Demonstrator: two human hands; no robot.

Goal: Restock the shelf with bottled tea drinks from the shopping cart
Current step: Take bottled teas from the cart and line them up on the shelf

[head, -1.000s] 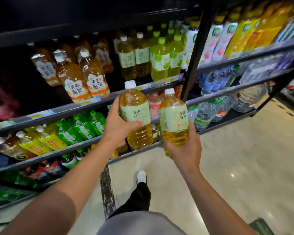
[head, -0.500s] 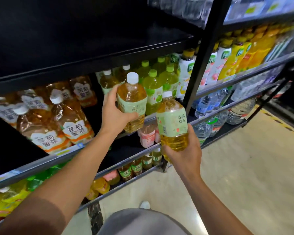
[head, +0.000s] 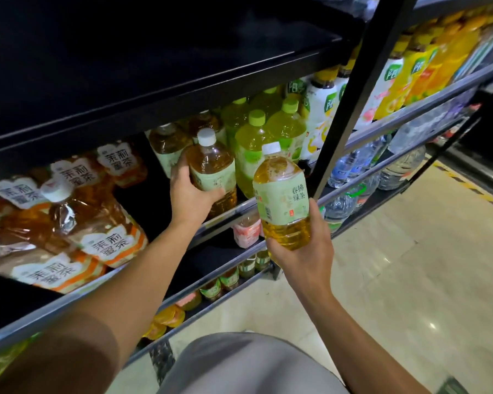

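left hand (head: 191,194) pushed bottle (head: 214,172) onto shelf (head: 239,207), base hidden.

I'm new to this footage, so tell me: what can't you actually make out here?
- Shopping cart: outside the head view.
- Base of the left hand's bottle: hidden by the palm, so whether it rests on the shelf rail is unclear.
- Small print on the right hand's bottle: too small.
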